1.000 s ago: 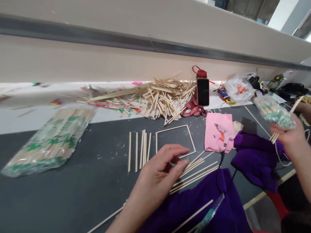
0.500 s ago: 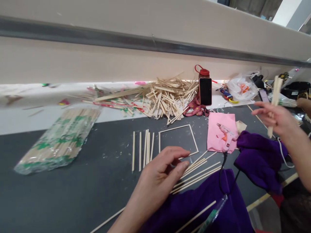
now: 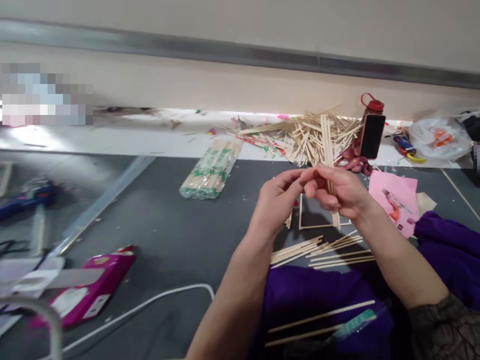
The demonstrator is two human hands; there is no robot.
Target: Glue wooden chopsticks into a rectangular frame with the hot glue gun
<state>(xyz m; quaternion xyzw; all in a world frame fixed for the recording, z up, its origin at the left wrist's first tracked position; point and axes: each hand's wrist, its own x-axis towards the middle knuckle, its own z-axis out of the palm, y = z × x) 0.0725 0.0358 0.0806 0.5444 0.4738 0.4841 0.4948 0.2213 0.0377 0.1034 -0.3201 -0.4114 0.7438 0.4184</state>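
My right hand (image 3: 347, 190) is closed round a small upright bundle of wooden chopsticks (image 3: 327, 140). Against its fingertips, my left hand (image 3: 275, 200) has thumb and fingers pressed together; what they pinch, if anything, is hidden. Below and behind the hands, a square frame of thin sticks (image 3: 318, 226) lies on the dark grey table, partly covered. Loose sticks (image 3: 296, 250) are spread nearer to me, some beside purple cloth (image 3: 300, 295). On a pink sheet (image 3: 405, 182) to the right rests a hot glue gun (image 3: 393, 205).
A clear bag of chopsticks (image 3: 212, 170) lies left of my hands. Behind them are a heap of sticks (image 3: 305, 132), a red-capped bottle (image 3: 375, 106), a phone (image 3: 372, 136) and a plastic bag (image 3: 438, 137). At left are a magenta packet (image 3: 107, 280) and a white cable (image 3: 150, 305).
The view has swung left. My right hand has come in from the far right with the chopstick bundle, and my left hand has risen to meet it above the stick frame.
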